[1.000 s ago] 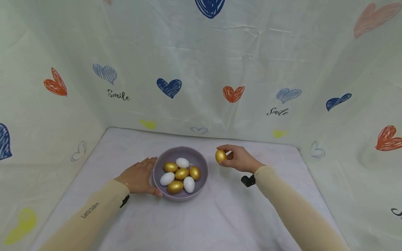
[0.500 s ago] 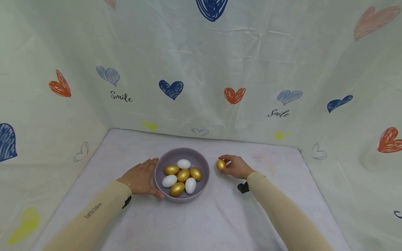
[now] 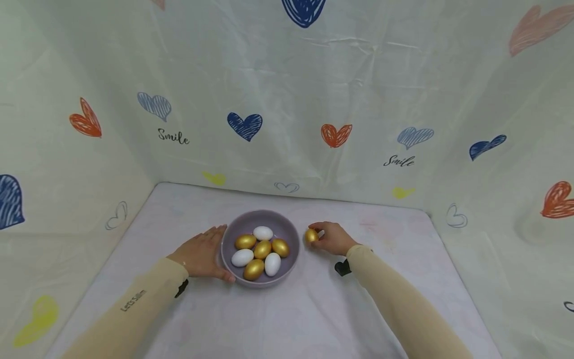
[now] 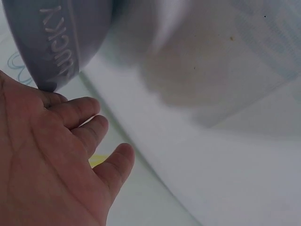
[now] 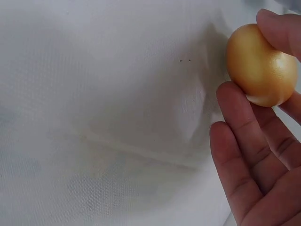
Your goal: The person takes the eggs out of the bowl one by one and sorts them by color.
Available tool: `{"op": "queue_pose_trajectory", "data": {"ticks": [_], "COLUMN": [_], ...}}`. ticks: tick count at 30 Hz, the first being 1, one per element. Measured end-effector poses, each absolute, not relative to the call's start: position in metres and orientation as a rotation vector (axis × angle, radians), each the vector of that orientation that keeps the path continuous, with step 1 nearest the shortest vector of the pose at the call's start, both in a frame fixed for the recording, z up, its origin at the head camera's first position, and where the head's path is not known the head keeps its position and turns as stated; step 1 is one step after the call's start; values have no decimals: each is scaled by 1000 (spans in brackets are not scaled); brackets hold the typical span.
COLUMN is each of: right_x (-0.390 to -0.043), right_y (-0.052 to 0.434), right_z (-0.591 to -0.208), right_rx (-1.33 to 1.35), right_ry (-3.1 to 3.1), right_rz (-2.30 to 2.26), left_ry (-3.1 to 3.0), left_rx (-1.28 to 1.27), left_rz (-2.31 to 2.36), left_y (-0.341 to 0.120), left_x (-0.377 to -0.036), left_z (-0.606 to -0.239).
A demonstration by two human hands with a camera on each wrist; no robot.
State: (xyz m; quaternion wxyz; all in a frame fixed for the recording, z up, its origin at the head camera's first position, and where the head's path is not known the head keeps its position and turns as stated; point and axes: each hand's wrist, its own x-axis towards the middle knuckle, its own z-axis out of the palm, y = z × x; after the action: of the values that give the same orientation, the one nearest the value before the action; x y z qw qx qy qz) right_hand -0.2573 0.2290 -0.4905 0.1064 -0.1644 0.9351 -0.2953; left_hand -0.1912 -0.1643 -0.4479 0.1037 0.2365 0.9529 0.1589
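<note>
One gold egg point(image 3: 311, 236), long axis seemingly twelve-to-six, sits pinched in the right hand point(image 3: 334, 239) just off three o'clock of the purple bowl point(image 3: 260, 218), the left hand point(image 3: 203, 253) touching its nine o'clock side.

Beige sleeves point(image 3: 403, 299), perhaps black wrist cameras point(image 3: 343, 268)

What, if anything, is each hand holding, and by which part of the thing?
The right hand pinches a gold egg by opposite sides, between thumb and fingers. The left hand holds nothing, only touching the side of the purple bowl.
</note>
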Motion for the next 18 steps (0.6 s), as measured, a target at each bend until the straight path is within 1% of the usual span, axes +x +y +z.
{"op": "queue_pose_trajectory", "data": {"ticks": [6,18], "right_x": [-257,-258], "right_y": [228,228], "right_z": [-491,-489], "right_rx": [-529,-482], "right_ry": [2736,2720], "right_rz": [-879,-856], "left_ry": [2815,2820], "left_rx": [692,699], "left_rz": [453,466], "left_y": [-164,-165], "left_x": [-191,-191], "left_z": [-447,-447]}}
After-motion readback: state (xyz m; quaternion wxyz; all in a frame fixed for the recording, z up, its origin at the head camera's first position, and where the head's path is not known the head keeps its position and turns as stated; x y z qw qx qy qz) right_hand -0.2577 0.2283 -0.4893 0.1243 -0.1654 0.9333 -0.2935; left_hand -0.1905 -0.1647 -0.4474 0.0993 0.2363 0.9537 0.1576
